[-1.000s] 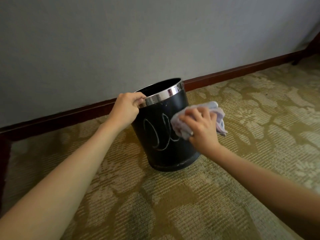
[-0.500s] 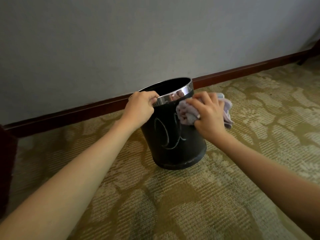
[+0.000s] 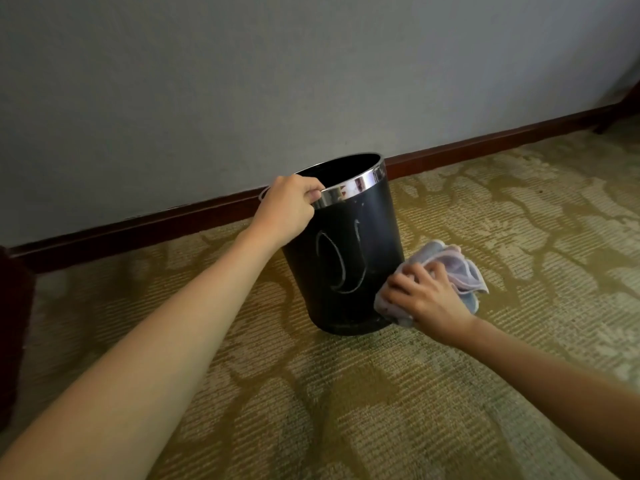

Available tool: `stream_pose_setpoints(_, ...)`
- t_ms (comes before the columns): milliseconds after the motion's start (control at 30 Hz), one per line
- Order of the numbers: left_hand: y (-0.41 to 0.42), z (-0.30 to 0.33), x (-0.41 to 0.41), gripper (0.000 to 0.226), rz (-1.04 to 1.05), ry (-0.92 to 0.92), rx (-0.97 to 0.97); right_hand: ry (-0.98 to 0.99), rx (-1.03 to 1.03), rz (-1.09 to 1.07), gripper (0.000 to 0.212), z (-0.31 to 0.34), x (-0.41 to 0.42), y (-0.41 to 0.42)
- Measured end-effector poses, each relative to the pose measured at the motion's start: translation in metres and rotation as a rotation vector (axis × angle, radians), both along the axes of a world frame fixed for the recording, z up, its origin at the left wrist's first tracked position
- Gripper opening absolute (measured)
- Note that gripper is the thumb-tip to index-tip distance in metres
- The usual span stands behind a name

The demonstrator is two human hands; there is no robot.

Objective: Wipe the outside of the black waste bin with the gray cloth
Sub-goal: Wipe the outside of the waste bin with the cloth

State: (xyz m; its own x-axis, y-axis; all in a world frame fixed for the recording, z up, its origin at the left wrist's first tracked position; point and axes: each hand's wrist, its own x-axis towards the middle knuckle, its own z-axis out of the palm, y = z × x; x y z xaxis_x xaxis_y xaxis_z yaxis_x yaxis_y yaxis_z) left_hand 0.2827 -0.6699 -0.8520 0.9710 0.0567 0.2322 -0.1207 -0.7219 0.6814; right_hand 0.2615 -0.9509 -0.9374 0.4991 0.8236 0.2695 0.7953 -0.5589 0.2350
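Note:
The black waste bin (image 3: 360, 237) stands upright on the carpet near the wall, with a shiny metal band around its rim and pale curved marks on its side. My left hand (image 3: 287, 211) grips the rim at its left. My right hand (image 3: 427, 296) presses the crumpled gray cloth (image 3: 457, 268) against the bin's lower right side, close to the base. Part of the cloth is hidden under my fingers.
A patterned green and beige carpet (image 3: 381, 393) covers the floor. A dark wooden skirting board (image 3: 138, 225) runs along the grey wall (image 3: 277, 81) behind the bin. Dark furniture (image 3: 14, 341) stands at the far left edge.
My right hand has wiped the cloth from just under the rim down the bin's right side to near its base. The left hand has kept its hold on the rim.

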Motion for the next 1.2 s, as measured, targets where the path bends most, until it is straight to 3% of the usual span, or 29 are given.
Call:
stream_pose_setpoints(167,-0.012,0.000,-0.004,0.024,0.015,-0.022,0.049,0.014,0.410,-0.196,0.047,0.059,0.033,0.046)
stream_pose_setpoints(267,-0.013,0.002,-0.005,0.024,0.048,-0.010,0.052,-0.033,0.508,-0.189,0.046,0.065,0.038,0.063)
stream_pose_setpoints(333,-0.010,0.002,-0.005,0.024,0.051,0.002,0.043,-0.089,0.470,-0.179,0.045,0.049,0.031,0.061)
stream_pose_setpoints(467,-0.004,0.005,-0.003,0.024,0.051,0.020,0.022,-0.158,0.184,-0.044,0.037,-0.003,0.006,0.032)
stream_pose_setpoints(600,-0.008,0.008,0.000,0.022,0.064,0.034,0.021,-0.069,-0.013,-0.011,0.033,-0.018,-0.007,0.006)
stream_pose_setpoints(733,-0.018,0.012,0.002,0.020,0.085,0.057,0.068,0.011,0.172,-0.149,0.044,0.024,0.015,0.026)
stream_pose_setpoints(833,-0.021,0.015,0.004,0.020,0.101,0.066,0.114,-0.018,0.382,-0.211,0.047,0.063,0.036,0.059)
stream_pose_setpoints(900,-0.019,0.015,0.004,0.021,0.117,0.074,0.115,-0.042,0.414,-0.217,0.049,0.071,0.041,0.073)
stream_pose_setpoints(1000,-0.009,0.016,0.006,0.022,0.145,0.079,0.093,-0.068,0.310,-0.205,0.049,0.054,0.031,0.073)
stream_pose_setpoints(1133,0.009,0.012,0.009,0.022,0.209,0.092,0.031,-0.104,0.079,-0.072,0.027,0.007,0.004,0.048)
stream_pose_setpoints(1200,0.013,0.009,0.009,0.022,0.216,0.089,0.019,-0.062,0.019,-0.076,0.027,-0.007,-0.001,0.036)
